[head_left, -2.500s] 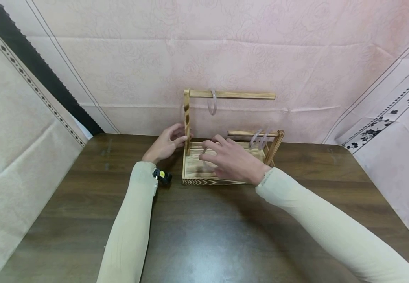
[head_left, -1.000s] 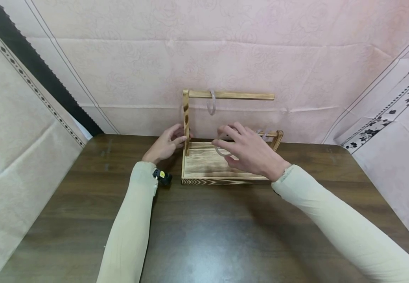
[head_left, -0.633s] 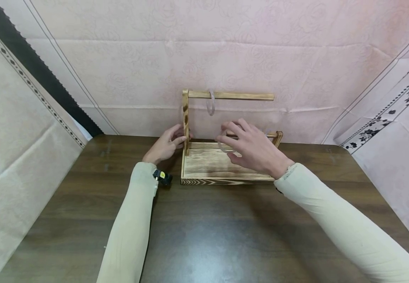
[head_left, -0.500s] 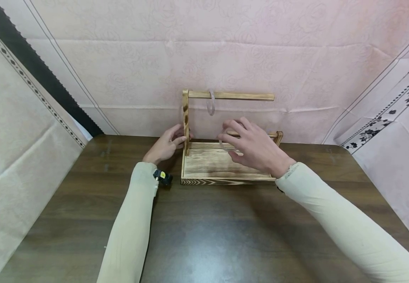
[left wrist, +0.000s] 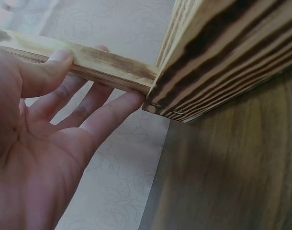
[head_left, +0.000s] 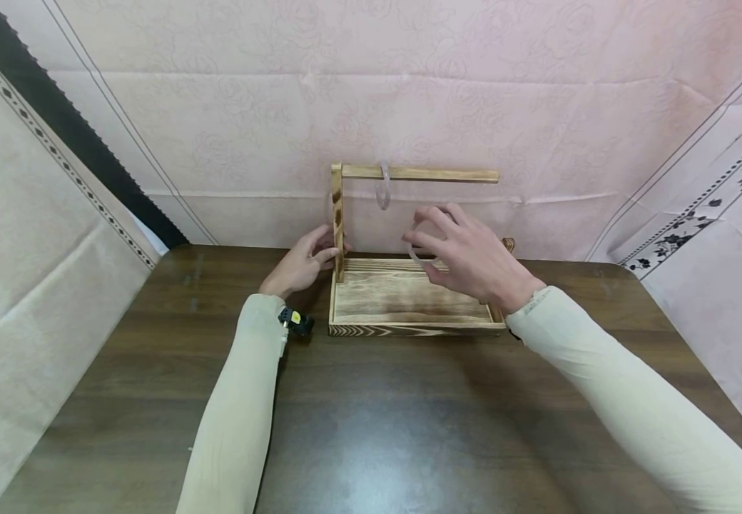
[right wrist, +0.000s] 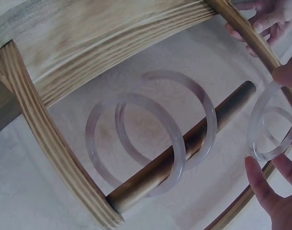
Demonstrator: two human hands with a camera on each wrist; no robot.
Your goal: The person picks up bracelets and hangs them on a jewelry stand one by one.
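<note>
My left hand [head_left: 303, 264] grips the left upright post [left wrist: 103, 67] of a wooden bangle rack, thumb on one side and fingers on the other. Between the thumb and fingers of my right hand [head_left: 476, 260] is a pale translucent bangle [right wrist: 255, 124], held above the rack's tray [head_left: 403, 293]. Another bangle [head_left: 383, 196] hangs on the upper bar [head_left: 441, 174]. Two more, a nearer bangle [right wrist: 91, 139] and a farther bangle [right wrist: 211, 112], hang on the lower bar [right wrist: 237, 103]. From the head view, my right hand hides that lower bar and its bangles.
The rack stands at the back of a dark wooden table [head_left: 345, 414], close to a pale cloth backdrop [head_left: 249, 143]. Its right upright [right wrist: 55, 139] carries the lower bar. A small black device [head_left: 296, 320] sits at my left wrist.
My right hand has moved right and upward from low over the tray's left part, carrying the bangle. My left hand has stayed on the post.
</note>
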